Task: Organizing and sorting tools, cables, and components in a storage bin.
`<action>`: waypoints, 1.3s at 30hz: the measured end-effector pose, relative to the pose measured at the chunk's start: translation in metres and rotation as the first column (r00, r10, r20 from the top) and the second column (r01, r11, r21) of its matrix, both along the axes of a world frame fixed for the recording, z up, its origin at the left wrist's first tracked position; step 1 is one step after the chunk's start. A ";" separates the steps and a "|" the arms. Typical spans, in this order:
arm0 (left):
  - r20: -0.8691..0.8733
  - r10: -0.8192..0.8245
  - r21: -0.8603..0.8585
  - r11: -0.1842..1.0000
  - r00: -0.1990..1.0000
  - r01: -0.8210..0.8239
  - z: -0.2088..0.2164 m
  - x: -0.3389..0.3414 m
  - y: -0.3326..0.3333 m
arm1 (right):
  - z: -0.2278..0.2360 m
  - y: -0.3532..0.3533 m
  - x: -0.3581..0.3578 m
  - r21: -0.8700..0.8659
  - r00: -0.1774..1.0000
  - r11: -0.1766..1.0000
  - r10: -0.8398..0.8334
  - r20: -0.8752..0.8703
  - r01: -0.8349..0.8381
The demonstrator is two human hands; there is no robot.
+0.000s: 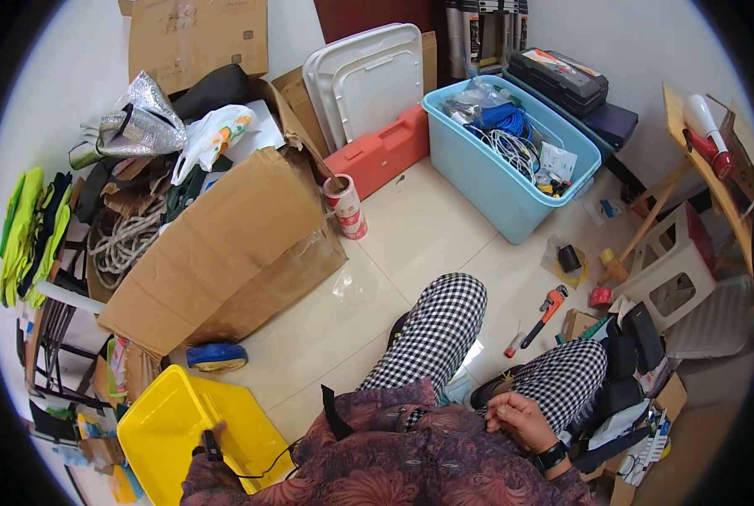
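Observation:
My left hand [217,432] is closed on a small black object [212,446] at the lower left, over the yellow plastic bin [152,413]. A thin black cord [267,474] runs from near that hand toward my shirt; whether it joins the object is unclear. Above my lap, my right hand [520,422] has its fingers curled together, and anything inside them is too small or hidden to make out. A black watch [551,456] sits on the right wrist. On the floor past my right knee lie an orange pipe wrench [545,315] and a small red item [514,344].
A big open cardboard box [217,244] stuffed with rope and bags stands left. Ahead are a red case [377,153], a tape roll stack [346,207] and a light-blue tub [486,185] of cables. A white stool [668,270] lies right, near a wooden stand [704,169].

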State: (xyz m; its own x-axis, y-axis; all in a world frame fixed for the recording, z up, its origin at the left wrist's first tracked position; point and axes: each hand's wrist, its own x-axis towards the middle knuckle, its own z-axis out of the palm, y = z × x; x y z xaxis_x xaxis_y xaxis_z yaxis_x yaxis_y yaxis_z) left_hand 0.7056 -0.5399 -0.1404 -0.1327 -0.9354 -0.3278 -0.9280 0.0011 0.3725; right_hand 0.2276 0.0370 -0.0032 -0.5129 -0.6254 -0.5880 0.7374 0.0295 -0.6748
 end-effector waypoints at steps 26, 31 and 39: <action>-0.377 0.272 0.446 0.891 0.885 -0.083 0.109 -0.287 0.116 | -0.020 0.019 0.005 -0.102 0.962 0.968 0.211 -0.174 -0.230; -0.370 0.192 0.591 0.803 0.909 0.071 0.063 -0.362 0.086 | -0.019 0.031 0.012 -0.122 0.954 0.970 0.174 -0.244 -0.208; -0.391 0.122 0.670 0.718 0.912 0.191 0.038 -0.436 0.080 | -0.023 0.046 0.028 -0.221 0.967 0.972 0.026 -0.252 -0.084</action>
